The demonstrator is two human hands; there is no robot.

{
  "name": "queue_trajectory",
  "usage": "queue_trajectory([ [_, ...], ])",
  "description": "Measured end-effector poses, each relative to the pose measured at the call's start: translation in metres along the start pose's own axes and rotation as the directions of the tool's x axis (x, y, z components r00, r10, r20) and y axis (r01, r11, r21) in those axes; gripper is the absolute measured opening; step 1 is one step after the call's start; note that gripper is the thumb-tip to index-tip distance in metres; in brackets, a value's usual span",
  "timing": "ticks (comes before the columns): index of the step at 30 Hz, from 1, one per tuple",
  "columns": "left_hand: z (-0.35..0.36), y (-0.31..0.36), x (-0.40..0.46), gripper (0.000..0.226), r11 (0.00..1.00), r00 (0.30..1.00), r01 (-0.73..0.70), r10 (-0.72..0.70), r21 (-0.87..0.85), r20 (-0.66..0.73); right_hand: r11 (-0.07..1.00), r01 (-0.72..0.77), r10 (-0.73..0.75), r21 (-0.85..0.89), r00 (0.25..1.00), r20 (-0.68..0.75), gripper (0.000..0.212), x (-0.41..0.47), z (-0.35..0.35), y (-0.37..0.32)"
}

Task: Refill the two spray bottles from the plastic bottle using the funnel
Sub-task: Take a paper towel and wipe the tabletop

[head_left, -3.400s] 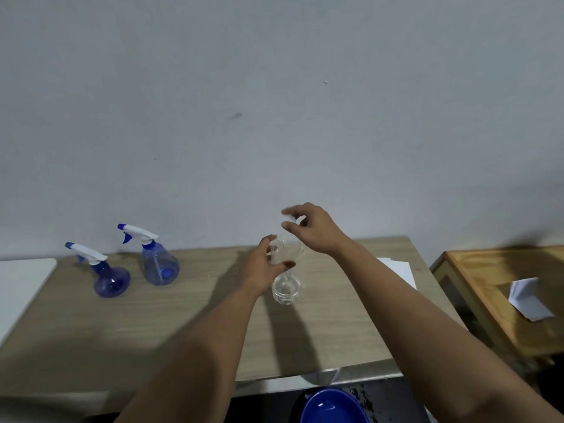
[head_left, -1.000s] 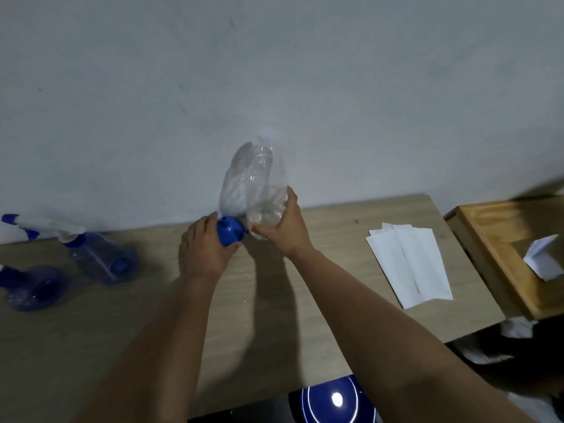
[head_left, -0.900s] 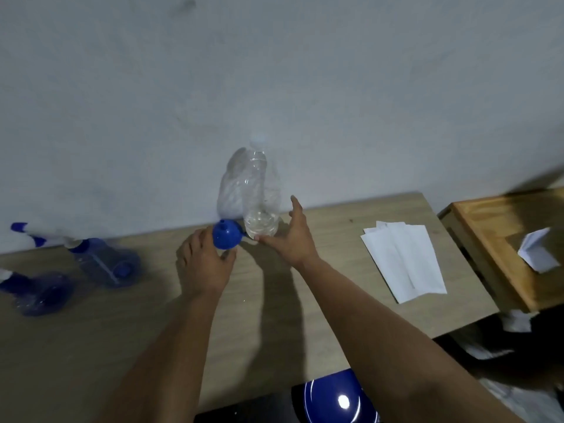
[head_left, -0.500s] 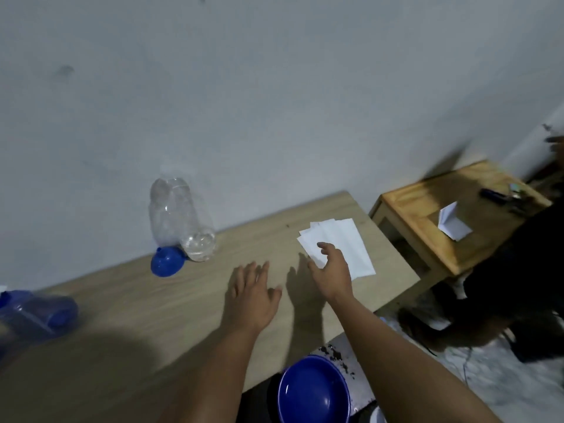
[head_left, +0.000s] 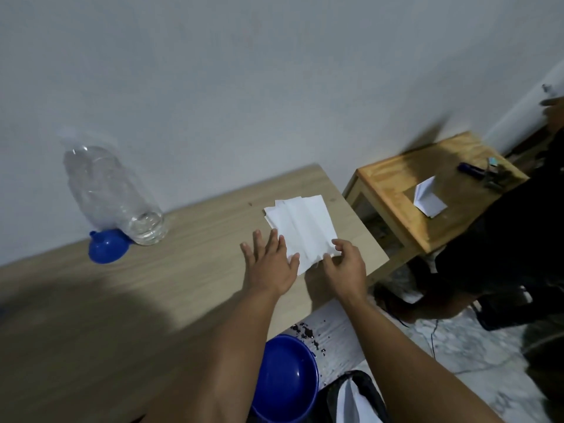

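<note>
Head view: both my hands are at the near corner of the stack of paper (head_left: 300,228) on the bench (head_left: 183,279). My left hand (head_left: 270,264) lies flat, fingers spread, its fingertips on the paper's near left edge; that grip is released, it presses and grasps nothing. My right hand (head_left: 346,265) has its fingers curled at the near right corner, where the paper looks slightly lifted. I judge this grip is just pinching the top sheet, though whether thumb and fingers have it fully I cannot tell.

To do this well, I should hold the stack down with the flat left hand and peel only the top sheet up with the right, sliding it toward me so the rest stay put. The sheets are thin and fanned, so a light pinch at the corner should be enough; pulling hard could drag the whole pile off the bench edge, which is just right of the paper.

The bottle (head_left: 113,193) stands well left of the paper, against the wall, nearly empty with a little clear water at the bottom. The funnel (head_left: 108,246) lies mouth-down, touching the bottle's base on its left side. The spray bottles are out of view, so I cannot tell how full they are.
</note>
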State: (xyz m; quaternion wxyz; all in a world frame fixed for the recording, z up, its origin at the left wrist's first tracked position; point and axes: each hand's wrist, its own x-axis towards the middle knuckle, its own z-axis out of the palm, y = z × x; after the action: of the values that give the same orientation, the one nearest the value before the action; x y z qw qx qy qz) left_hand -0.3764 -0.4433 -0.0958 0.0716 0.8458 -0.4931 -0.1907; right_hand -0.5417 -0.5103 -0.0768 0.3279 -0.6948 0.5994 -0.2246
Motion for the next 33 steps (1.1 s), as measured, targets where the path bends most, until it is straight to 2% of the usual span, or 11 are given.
queue_trajectory([
  [7, -0.004, -0.001, -0.005, 0.068, 0.999, 0.992, -0.03, 0.033, 0.021, -0.121, 0.999, 0.031, -0.031, -0.026, 0.999, 0.026, 0.038, -0.003, 0.0, -0.003],
  [10, -0.003, -0.004, -0.006, 0.066, 1.0, 0.995, -0.017, 0.018, 0.019, -0.098, 0.99, 0.036, -0.034, -0.133, 0.999, 0.015, 0.036, 0.004, 0.0, -0.011],
  [13, -0.003, -0.003, -0.006, 0.065, 0.999, 0.997, -0.037, 0.037, 0.001, -0.072, 0.964, -0.034, 0.049, -0.264, 0.998, 0.05, 0.043, 0.022, -0.003, -0.026],
  [16, -0.009, 0.001, -0.004, 0.066, 0.998, 0.996, -0.062, 0.062, -0.004, -0.064, 0.952, -0.071, 0.086, -0.298, 0.996, 0.035, 0.031, 0.037, -0.005, -0.034],
  [19, -0.018, -0.007, -0.013, 0.066, 0.999, 0.997, -0.046, 0.045, -0.003, -0.066, 0.969, -0.03, 0.037, -0.246, 0.999, 0.022, 0.018, 0.031, 0.001, -0.043],
  [23, -0.019, -0.011, -0.016, 0.062, 0.999, 0.993, -0.03, 0.026, -0.035, -0.111, 0.996, 0.048, -0.044, -0.08, 0.998, 0.048, 0.009, 0.021, 0.007, -0.043],
  [26, -0.025, -0.007, -0.018, 0.059, 0.987, 0.983, -0.048, 0.019, -0.155, -0.184, 0.996, 0.09, -0.091, 0.024, 0.993, 0.076, 0.006, 0.016, 0.009, -0.039],
  [29, -0.037, -0.004, -0.021, 0.066, 0.944, 0.993, -0.063, 0.025, -0.324, -0.119, 0.988, 0.122, -0.133, 0.09, 0.982, 0.135, 0.01, 0.012, 0.011, -0.038],
  [33, -0.055, -0.005, -0.021, 0.069, 0.947, 0.996, -0.081, 0.068, -0.312, -0.053, 0.983, 0.148, -0.169, 0.11, 0.963, 0.208, 0.012, 0.003, 0.011, -0.041],
])
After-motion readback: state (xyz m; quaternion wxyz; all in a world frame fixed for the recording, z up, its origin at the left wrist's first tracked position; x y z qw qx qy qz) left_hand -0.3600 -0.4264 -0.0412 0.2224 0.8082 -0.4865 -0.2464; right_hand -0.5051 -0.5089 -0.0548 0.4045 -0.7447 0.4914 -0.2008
